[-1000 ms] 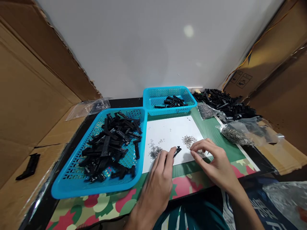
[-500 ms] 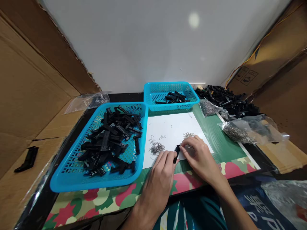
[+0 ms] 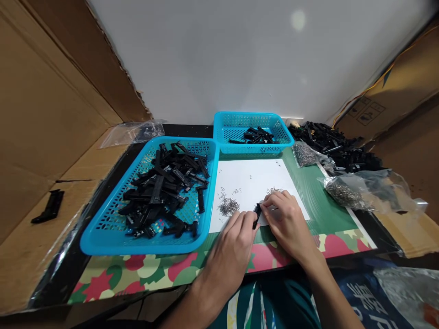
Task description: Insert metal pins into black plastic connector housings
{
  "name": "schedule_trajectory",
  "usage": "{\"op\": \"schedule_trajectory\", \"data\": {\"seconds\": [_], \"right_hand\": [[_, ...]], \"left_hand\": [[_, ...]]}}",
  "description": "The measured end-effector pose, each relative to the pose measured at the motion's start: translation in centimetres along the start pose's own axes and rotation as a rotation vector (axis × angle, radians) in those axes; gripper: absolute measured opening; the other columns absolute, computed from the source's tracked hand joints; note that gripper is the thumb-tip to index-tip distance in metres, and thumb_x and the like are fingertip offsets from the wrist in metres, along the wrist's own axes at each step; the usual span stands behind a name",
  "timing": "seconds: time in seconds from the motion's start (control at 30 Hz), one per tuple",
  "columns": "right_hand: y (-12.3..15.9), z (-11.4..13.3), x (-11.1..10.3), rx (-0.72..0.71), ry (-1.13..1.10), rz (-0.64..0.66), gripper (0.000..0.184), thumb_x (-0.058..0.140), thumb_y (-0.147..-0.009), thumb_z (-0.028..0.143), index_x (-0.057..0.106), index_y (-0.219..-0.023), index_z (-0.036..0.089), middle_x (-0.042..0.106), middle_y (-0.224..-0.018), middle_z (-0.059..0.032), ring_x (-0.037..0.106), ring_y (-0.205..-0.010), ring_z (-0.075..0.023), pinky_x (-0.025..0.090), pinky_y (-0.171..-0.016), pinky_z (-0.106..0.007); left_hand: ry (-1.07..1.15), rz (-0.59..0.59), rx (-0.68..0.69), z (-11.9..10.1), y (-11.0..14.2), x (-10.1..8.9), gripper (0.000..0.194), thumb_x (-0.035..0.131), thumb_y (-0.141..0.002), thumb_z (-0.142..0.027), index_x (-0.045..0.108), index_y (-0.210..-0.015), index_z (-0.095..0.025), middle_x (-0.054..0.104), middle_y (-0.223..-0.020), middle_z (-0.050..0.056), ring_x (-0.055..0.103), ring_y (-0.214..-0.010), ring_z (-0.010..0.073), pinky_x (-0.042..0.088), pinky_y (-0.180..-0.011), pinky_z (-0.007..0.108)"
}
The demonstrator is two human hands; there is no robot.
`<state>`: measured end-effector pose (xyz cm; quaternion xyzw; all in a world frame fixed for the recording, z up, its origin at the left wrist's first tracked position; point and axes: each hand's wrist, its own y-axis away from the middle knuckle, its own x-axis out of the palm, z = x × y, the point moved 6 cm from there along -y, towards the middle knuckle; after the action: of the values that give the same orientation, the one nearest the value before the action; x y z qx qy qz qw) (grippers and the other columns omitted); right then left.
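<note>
My left hand (image 3: 236,240) is closed round a small black plastic part (image 3: 257,215), held tilted over the near edge of a white sheet (image 3: 247,187). Thumb and fingers of my right hand (image 3: 284,219) are pinched together at the upper end of that part. Whatever lies between those right fingertips is too small to make out. A heap of tiny bent metal pieces (image 3: 228,207) rests on the sheet left of the hands. Behind my right fingers lies a second small heap of metal pieces (image 3: 274,190), partly hidden.
A large blue basket (image 3: 151,249) of black parts stands left, a smaller blue basket (image 3: 254,148) behind the sheet. At right are a pile of black parts (image 3: 343,146) and clear bags of metal pieces (image 3: 346,192). One black part (image 3: 50,206) lies on cardboard far left.
The whole view has shifted a little, so things appear farther right and mostly higher. Both hands stay together at the black part, with little visible change in their grip.
</note>
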<state>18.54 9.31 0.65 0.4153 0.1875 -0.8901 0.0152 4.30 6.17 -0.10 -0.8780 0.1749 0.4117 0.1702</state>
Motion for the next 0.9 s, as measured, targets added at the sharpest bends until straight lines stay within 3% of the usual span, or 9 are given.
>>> {"op": "schedule_trajectory", "data": {"seconds": [0.17, 0.33, 0.5, 0.63, 0.77, 0.9], "right_hand": [[-0.3, -0.1, -0.1, -0.002, 0.018, 0.080, 0.020, 0.056, -0.105, 0.012, 0.060, -0.087, 0.022, 0.067, -0.094, -0.0058, 0.057, -0.094, -0.0272, 0.044, -0.085, -0.041], [0.2, -1.1, -1.0, 0.037, -0.017, 0.113, 0.011, 0.061, -0.105, 0.023, 0.071, -0.110, 0.025, 0.065, -0.121, -0.0086, 0.056, -0.111, -0.0295, 0.049, -0.095, -0.045], [0.8, -1.6, -1.8, 0.073, -0.078, 0.084, 0.032, 0.043, -0.112, 0.025, 0.068, -0.131, 0.031, 0.057, -0.134, -0.0094, 0.059, -0.118, -0.0274, 0.053, -0.097, -0.044], [0.5, -1.5, -2.8, 0.044, -0.127, 0.042, 0.036, 0.039, -0.115, 0.028, 0.063, -0.140, 0.034, 0.054, -0.139, -0.0087, 0.061, -0.124, -0.0242, 0.054, -0.098, -0.039], [0.0, -1.1, -3.3, 0.031, -0.065, 0.015, 0.036, 0.037, -0.115, 0.026, 0.064, -0.138, 0.031, 0.062, -0.126, -0.0093, 0.063, -0.113, -0.0252, 0.053, -0.090, -0.039], [-0.6, -0.5, -2.3, 0.076, -0.030, 0.102, 0.022, 0.047, -0.113, 0.028, 0.069, -0.115, 0.025, 0.070, -0.100, -0.0062, 0.062, -0.094, -0.0260, 0.048, -0.083, -0.040]], "left_hand": [[0.000, -0.021, -0.001, 0.0, -0.2, 0.0, 0.018, 0.045, -0.108, -0.006, 0.051, -0.110, -0.023, 0.062, -0.103, 0.004, 0.064, -0.099, 0.0266, 0.055, -0.083, 0.042], [0.003, -0.018, -0.014, 0.1, -0.1, 0.1, 0.018, 0.046, -0.108, -0.006, 0.052, -0.110, -0.024, 0.063, -0.104, 0.004, 0.063, -0.099, 0.0266, 0.054, -0.082, 0.041], [-0.002, -0.004, -0.030, 0.4, 0.0, 0.3, 0.018, 0.047, -0.108, -0.007, 0.052, -0.109, -0.024, 0.062, -0.104, 0.003, 0.062, -0.098, 0.0262, 0.052, -0.082, 0.042], [-0.003, -0.003, -0.021, 0.5, 0.1, 0.4, 0.018, 0.047, -0.108, -0.008, 0.053, -0.111, -0.024, 0.062, -0.104, 0.002, 0.061, -0.098, 0.0259, 0.052, -0.082, 0.042], [-0.041, -0.002, -0.003, 0.4, 0.2, 0.4, 0.018, 0.047, -0.108, -0.007, 0.054, -0.108, -0.024, 0.062, -0.104, 0.003, 0.061, -0.099, 0.0266, 0.053, -0.083, 0.043], [-0.055, 0.005, 0.006, 0.3, 0.3, 0.4, 0.021, 0.045, -0.107, -0.004, 0.054, -0.103, -0.023, 0.062, -0.104, 0.004, 0.061, -0.100, 0.0265, 0.054, -0.085, 0.044]]}}
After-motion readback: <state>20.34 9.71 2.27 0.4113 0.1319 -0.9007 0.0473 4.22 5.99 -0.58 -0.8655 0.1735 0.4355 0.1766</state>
